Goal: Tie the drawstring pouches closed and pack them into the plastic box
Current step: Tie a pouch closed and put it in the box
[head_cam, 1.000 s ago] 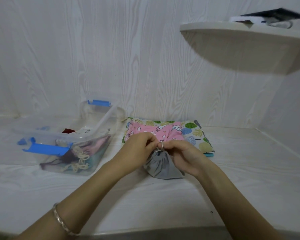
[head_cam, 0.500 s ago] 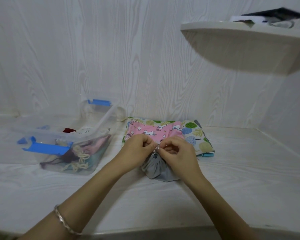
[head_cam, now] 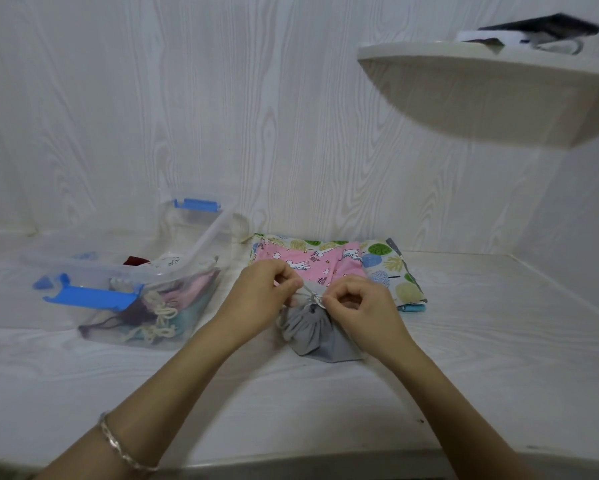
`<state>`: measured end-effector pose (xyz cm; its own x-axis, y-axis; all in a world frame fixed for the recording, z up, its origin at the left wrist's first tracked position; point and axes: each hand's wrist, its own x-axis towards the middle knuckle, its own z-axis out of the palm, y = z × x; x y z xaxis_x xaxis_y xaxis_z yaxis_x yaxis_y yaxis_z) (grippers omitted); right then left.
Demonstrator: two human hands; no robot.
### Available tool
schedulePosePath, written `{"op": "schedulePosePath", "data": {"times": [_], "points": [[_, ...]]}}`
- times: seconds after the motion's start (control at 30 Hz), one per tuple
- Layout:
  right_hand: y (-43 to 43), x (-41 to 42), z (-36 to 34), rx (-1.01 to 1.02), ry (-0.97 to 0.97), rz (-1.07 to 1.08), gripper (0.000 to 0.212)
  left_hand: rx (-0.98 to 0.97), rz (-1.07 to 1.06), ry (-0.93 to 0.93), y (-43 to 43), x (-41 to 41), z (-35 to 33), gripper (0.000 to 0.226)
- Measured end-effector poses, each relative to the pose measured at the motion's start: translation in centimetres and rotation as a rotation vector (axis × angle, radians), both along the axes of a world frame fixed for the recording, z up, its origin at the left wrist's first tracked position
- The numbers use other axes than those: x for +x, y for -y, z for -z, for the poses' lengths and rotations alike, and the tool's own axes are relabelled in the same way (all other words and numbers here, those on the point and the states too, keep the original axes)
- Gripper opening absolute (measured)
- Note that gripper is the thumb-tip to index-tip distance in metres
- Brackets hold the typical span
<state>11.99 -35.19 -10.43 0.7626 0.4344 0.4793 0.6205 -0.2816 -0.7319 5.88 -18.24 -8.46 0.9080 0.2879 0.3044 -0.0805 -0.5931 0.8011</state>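
A grey drawstring pouch (head_cam: pixel 313 332) lies on the white table in front of me, its mouth gathered. My left hand (head_cam: pixel 261 297) pinches one end of its thin cord at the pouch's left side. My right hand (head_cam: pixel 358 308) pinches the other end of the drawstring (head_cam: pixel 308 293) just right of the gathered neck. Behind my hands lies a pink printed pouch (head_cam: pixel 313 263) on top of a pouch with a tree pattern (head_cam: pixel 395 273). A clear plastic box (head_cam: pixel 124 271) with blue clips stands to the left, holding several tied pouches.
The box's clear lid (head_cam: pixel 201 225) leans against the wall behind it. A rounded wall shelf (head_cam: pixel 481 91) with dark items on it juts out at the upper right. A side wall closes the table on the right.
My hands have drawn slightly apart, pulling the cord ends out to either side of the pouch's neck. The grey pouch shows more between them.
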Motion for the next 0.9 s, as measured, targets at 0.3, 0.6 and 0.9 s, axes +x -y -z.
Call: {"op": "schedulePosePath", "data": {"times": [0.3,0.6,0.9], "points": [[0.6,0.6,0.0,0.038,-0.157,-0.096,0.012,-0.172,-0.024,0.038,0.0,-0.4,1.7,0.019],[-1.0,2.4,-1.2,-0.31,-0.618,-0.109,0.04,-0.081,0.038,0.006,0.6,-0.9,1.1,0.013],[-1.2,2.7,-0.6,-0.121,-0.869,-0.246,0.021,-0.071,0.076,-0.008,0.7,-0.9,0.6,0.013]]}}
